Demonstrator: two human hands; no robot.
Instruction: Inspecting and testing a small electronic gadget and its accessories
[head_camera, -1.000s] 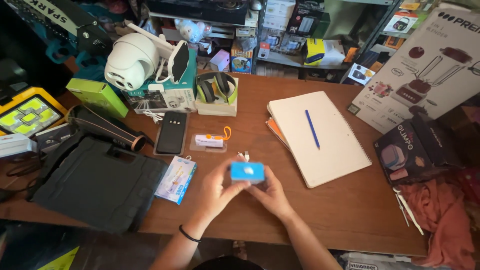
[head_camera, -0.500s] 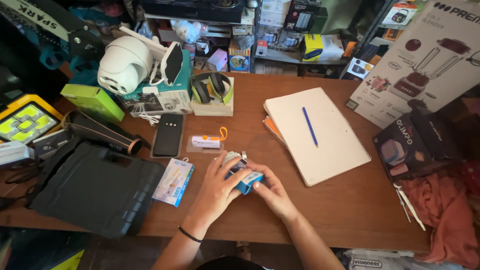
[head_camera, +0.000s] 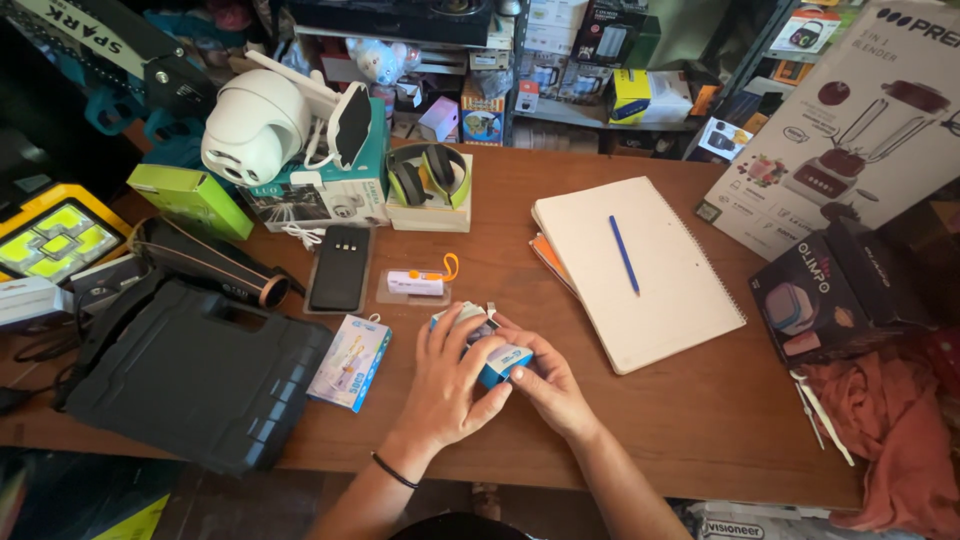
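Observation:
A small blue and white box (head_camera: 497, 362) rests low over the brown wooden table (head_camera: 700, 420), near its front edge. My left hand (head_camera: 450, 380) wraps over the box from the left, fingers curled on its top. From the right, my right hand (head_camera: 548, 385) grips the box's lower corner. A white flap or cable end sticks up at the box's far side. Most of the box is hidden under my fingers.
A white notebook (head_camera: 640, 270) with a blue pen (head_camera: 624, 254) lies to the right. A black tool case (head_camera: 190, 370), a blue packet (head_camera: 350, 362), a black phone (head_camera: 339, 267) and a small white and orange gadget (head_camera: 418, 283) lie left and behind. Boxes, headphones (head_camera: 428, 175) and a white camera (head_camera: 255, 125) crowd the back.
The blue box was held up flat between both hands; it has come down toward the table and tilted, and my left hand now covers its top.

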